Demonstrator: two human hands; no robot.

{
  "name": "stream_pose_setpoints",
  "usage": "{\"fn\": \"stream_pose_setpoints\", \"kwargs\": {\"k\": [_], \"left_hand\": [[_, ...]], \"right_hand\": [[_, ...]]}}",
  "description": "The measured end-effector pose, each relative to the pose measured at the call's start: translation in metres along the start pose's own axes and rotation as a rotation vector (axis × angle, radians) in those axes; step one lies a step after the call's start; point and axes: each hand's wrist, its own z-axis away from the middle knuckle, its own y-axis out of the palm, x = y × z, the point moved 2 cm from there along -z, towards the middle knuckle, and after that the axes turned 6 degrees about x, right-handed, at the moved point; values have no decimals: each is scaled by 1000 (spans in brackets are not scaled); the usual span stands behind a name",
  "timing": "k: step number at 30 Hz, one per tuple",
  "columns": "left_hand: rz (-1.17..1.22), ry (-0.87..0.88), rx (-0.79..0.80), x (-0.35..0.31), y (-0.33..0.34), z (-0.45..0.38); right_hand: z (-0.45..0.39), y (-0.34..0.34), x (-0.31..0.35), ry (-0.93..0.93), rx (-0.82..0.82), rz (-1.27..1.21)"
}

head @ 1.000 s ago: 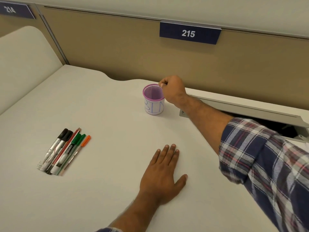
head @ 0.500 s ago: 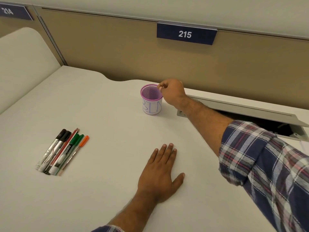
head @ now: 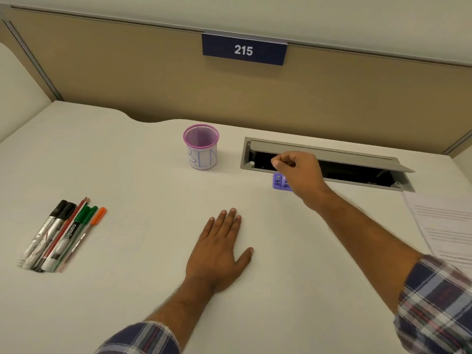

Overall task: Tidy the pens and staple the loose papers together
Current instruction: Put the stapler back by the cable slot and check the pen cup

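A purple mesh pen cup (head: 201,146) with a white paper label stands empty at the back of the white desk (head: 132,290). Several pens and markers (head: 61,235) lie side by side at the left. My left hand (head: 219,251) rests flat on the desk, fingers spread. My right hand (head: 297,172) hovers to the right of the cup, fingers curled with thumb and forefinger pinched, nothing visible in them. Just beneath it sits a small purple stapler (head: 279,182), partly hidden by the hand. Printed papers (head: 444,226) lie at the right edge.
An open grey cable tray (head: 332,159) with a raised flap is set into the desk behind my right hand. A beige partition with a blue "215" sign (head: 244,49) closes off the back.
My right hand has let go of the pen cup's rim and drawn back to the right, over the purple stapler. The cup stands where it was. My left hand stayed flat.
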Motion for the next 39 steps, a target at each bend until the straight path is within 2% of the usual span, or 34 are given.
{"fn": "stream_pose_setpoints", "kwargs": {"k": [7,12,17,22,39], "left_hand": [[-24,-3,-3,-1,0,0],[-45,-9,3,-1,0,-1],[-55,-11,4,-1,1,0],[-54,-12,-10,-2,1,0],[-63,-12,-3,-1,2,0]], "right_hand": [[89,-26,-69,130,-46,19],[130,-21,-101,101,98,284],[136,-5,-92,-8,305,581],[137,7,-83,-87,344,820],[132,24,-71,-83,406,1003]]}}
